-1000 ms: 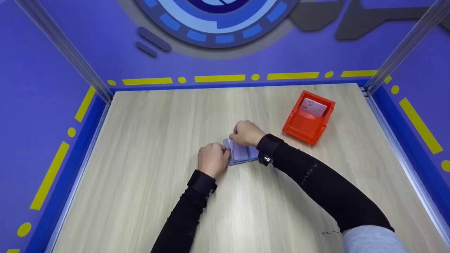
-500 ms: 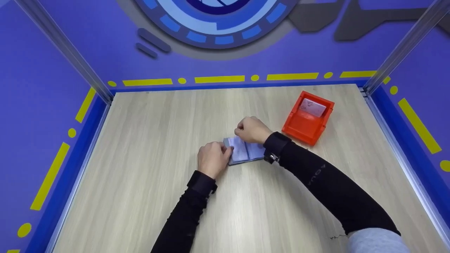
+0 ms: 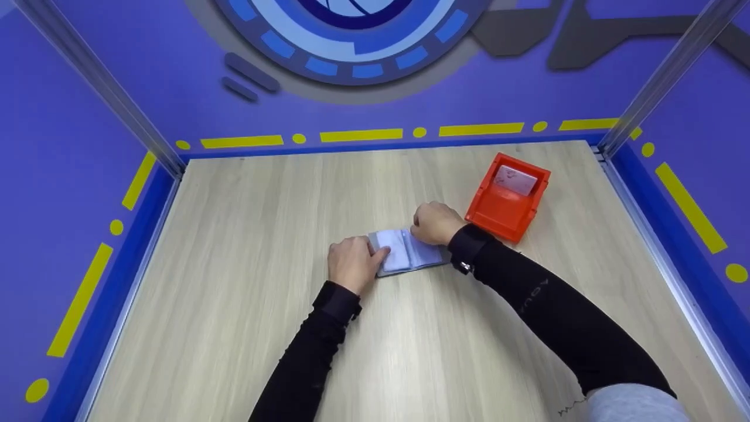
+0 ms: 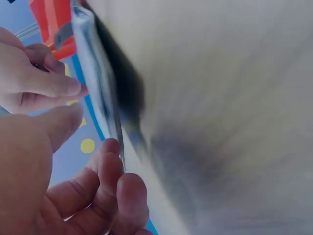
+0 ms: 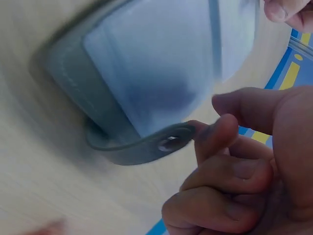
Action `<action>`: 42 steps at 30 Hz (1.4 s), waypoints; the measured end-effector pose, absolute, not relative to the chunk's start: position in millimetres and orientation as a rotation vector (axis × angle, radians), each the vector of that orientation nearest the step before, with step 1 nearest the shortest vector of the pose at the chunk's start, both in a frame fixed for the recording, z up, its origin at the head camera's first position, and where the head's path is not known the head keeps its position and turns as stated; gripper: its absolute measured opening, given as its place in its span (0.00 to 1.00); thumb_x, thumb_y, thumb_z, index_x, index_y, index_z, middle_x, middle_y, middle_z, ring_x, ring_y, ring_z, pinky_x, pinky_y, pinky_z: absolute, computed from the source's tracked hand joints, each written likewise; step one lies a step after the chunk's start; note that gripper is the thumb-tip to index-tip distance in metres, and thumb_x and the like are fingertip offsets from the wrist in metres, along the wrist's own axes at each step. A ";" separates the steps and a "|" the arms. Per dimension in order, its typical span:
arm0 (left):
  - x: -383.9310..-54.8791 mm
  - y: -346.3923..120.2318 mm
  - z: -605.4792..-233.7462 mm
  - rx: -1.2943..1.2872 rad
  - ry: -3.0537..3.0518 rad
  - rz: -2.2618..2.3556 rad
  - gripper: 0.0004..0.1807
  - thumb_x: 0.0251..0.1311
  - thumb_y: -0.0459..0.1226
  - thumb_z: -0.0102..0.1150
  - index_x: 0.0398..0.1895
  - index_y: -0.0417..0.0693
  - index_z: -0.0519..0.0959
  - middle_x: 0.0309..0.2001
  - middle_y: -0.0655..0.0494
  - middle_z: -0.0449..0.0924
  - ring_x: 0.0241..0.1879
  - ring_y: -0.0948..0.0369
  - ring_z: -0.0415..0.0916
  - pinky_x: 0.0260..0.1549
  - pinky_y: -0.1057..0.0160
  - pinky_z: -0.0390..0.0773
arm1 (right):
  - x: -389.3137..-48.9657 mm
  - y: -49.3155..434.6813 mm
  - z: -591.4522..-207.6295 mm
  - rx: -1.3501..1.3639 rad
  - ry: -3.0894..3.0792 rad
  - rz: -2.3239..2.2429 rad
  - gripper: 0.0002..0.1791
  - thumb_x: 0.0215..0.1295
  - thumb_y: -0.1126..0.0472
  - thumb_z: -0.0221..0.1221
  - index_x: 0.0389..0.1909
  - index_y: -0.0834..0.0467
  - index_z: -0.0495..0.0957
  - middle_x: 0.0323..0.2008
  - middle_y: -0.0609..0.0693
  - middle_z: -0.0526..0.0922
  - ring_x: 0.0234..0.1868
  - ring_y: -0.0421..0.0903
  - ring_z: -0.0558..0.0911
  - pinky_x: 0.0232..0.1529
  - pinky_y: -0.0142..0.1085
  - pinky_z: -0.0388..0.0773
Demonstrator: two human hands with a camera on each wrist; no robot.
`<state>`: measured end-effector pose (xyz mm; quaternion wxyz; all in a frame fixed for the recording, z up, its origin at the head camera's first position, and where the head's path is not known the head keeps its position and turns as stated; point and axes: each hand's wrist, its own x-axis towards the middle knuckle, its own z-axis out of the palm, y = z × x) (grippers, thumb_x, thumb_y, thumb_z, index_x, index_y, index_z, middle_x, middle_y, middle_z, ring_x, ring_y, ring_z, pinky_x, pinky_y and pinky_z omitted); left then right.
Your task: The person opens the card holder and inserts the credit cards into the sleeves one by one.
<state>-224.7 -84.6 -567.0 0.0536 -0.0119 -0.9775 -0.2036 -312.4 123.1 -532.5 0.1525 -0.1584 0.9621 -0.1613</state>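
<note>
A grey card holder (image 5: 73, 73) lies spread on the table, its clear plastic sleeves (image 3: 394, 249) showing on both sides of the fold. My left hand (image 3: 353, 264) grips its left edge, the thumb over the sleeve side and fingertips (image 4: 111, 147) at the rim. Over the right half is my right hand (image 3: 436, 224), its fingers loosely bent and its thumb apart from the index finger. A snap strap (image 5: 146, 147) curves up from the cover, its end against the right fingers; no firm hold on it shows. Part of the right half is hidden under that hand.
Back right on the wooden table (image 3: 263, 223) stands a red bin (image 3: 508, 197) with a pinkish card (image 3: 515, 180) inside. Blue panels (image 3: 351, 105) with yellow marks enclose the back and sides.
My right hand has moved right across the card holder, and the sleeve that stood raised beside it lies down. My left hand stays at the left edge. The view has shifted slightly.
</note>
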 end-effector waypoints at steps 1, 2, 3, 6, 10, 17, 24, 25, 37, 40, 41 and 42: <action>-225.3 -85.0 -568.4 -0.035 -2.977 -0.613 0.26 0.67 0.59 0.74 0.22 0.51 0.83 0.25 0.55 0.87 0.30 0.53 0.85 0.43 0.47 0.80 | -312.1 124.1 -532.6 -0.445 2.749 -0.461 0.14 0.72 0.58 0.62 0.27 0.58 0.86 0.23 0.47 0.76 0.29 0.48 0.73 0.31 0.41 0.68; -225.7 -85.5 -569.4 -0.034 -2.985 -0.613 0.26 0.67 0.60 0.74 0.22 0.51 0.83 0.25 0.56 0.86 0.30 0.54 0.85 0.43 0.47 0.80 | -312.1 125.0 -533.1 -0.433 2.738 -0.459 0.12 0.72 0.58 0.63 0.30 0.59 0.88 0.25 0.48 0.79 0.30 0.48 0.75 0.32 0.41 0.71; -225.8 -85.9 -570.2 -0.032 -2.991 -0.615 0.27 0.67 0.60 0.74 0.22 0.51 0.82 0.25 0.56 0.86 0.30 0.54 0.84 0.43 0.47 0.80 | -312.1 125.8 -533.5 -0.424 2.732 -0.460 0.12 0.73 0.57 0.63 0.36 0.59 0.90 0.28 0.49 0.83 0.31 0.49 0.78 0.34 0.41 0.74; -226.1 -86.8 -572.0 -0.024 -3.002 -0.634 0.26 0.66 0.61 0.74 0.23 0.51 0.83 0.25 0.56 0.85 0.30 0.54 0.83 0.44 0.47 0.79 | -311.4 127.4 -535.4 -0.388 2.727 -0.458 0.12 0.74 0.56 0.64 0.43 0.60 0.92 0.35 0.53 0.90 0.35 0.51 0.84 0.40 0.44 0.81; -225.5 -86.7 -573.0 -0.014 -3.018 -0.655 0.25 0.65 0.60 0.75 0.25 0.51 0.83 0.27 0.55 0.87 0.31 0.52 0.85 0.45 0.47 0.79 | -305.3 127.9 -536.2 -0.390 2.741 -0.467 0.15 0.76 0.54 0.63 0.48 0.60 0.92 0.43 0.57 0.93 0.40 0.53 0.87 0.47 0.48 0.85; -226.0 -86.7 -571.7 -0.034 -3.004 -0.652 0.24 0.65 0.57 0.76 0.26 0.50 0.82 0.27 0.55 0.87 0.30 0.52 0.84 0.43 0.47 0.80 | -290.3 130.0 -522.1 -0.434 2.777 -0.507 0.20 0.79 0.51 0.62 0.58 0.61 0.90 0.56 0.60 0.91 0.50 0.56 0.87 0.58 0.52 0.86; -225.2 -85.7 -573.3 -0.036 -3.000 -0.670 0.23 0.66 0.56 0.75 0.26 0.49 0.83 0.26 0.54 0.87 0.29 0.53 0.84 0.42 0.48 0.80 | -285.1 137.6 -503.0 -0.470 2.798 -0.584 0.17 0.80 0.52 0.63 0.53 0.60 0.91 0.47 0.58 0.92 0.43 0.54 0.85 0.50 0.48 0.86; -224.8 -85.7 -573.9 -0.038 -2.996 -0.670 0.23 0.66 0.55 0.75 0.25 0.49 0.83 0.26 0.54 0.87 0.29 0.53 0.83 0.41 0.49 0.80 | -285.1 139.0 -500.1 -0.470 2.810 -0.593 0.16 0.79 0.52 0.63 0.52 0.59 0.91 0.45 0.57 0.92 0.42 0.54 0.85 0.48 0.47 0.85; -223.6 -84.0 -576.3 -0.026 -2.973 -0.662 0.23 0.65 0.55 0.76 0.25 0.47 0.84 0.25 0.54 0.87 0.27 0.53 0.83 0.40 0.49 0.80 | -298.3 176.9 -470.7 -0.400 2.916 -0.689 0.13 0.79 0.53 0.64 0.42 0.58 0.89 0.31 0.54 0.85 0.29 0.51 0.79 0.34 0.39 0.75; -223.8 -84.8 -576.4 -0.027 -2.983 -0.653 0.23 0.66 0.55 0.76 0.26 0.47 0.84 0.26 0.54 0.87 0.28 0.53 0.83 0.41 0.48 0.80 | -304.8 191.4 -461.3 -0.345 2.920 -0.715 0.13 0.79 0.54 0.63 0.41 0.59 0.88 0.29 0.54 0.82 0.28 0.50 0.77 0.33 0.40 0.73; -224.1 -85.3 -576.4 -0.026 -2.987 -0.651 0.23 0.66 0.55 0.75 0.26 0.47 0.84 0.26 0.54 0.87 0.28 0.53 0.83 0.41 0.49 0.80 | -307.1 196.4 -457.7 -0.321 2.920 -0.727 0.13 0.79 0.54 0.63 0.42 0.59 0.88 0.29 0.54 0.81 0.27 0.50 0.76 0.33 0.40 0.73; -224.2 -85.9 -576.1 -0.025 -2.990 -0.649 0.23 0.66 0.55 0.75 0.26 0.48 0.84 0.26 0.54 0.87 0.28 0.53 0.83 0.41 0.49 0.80 | -309.8 201.4 -454.1 -0.295 2.925 -0.734 0.13 0.79 0.54 0.62 0.42 0.60 0.88 0.29 0.53 0.80 0.27 0.50 0.75 0.33 0.40 0.72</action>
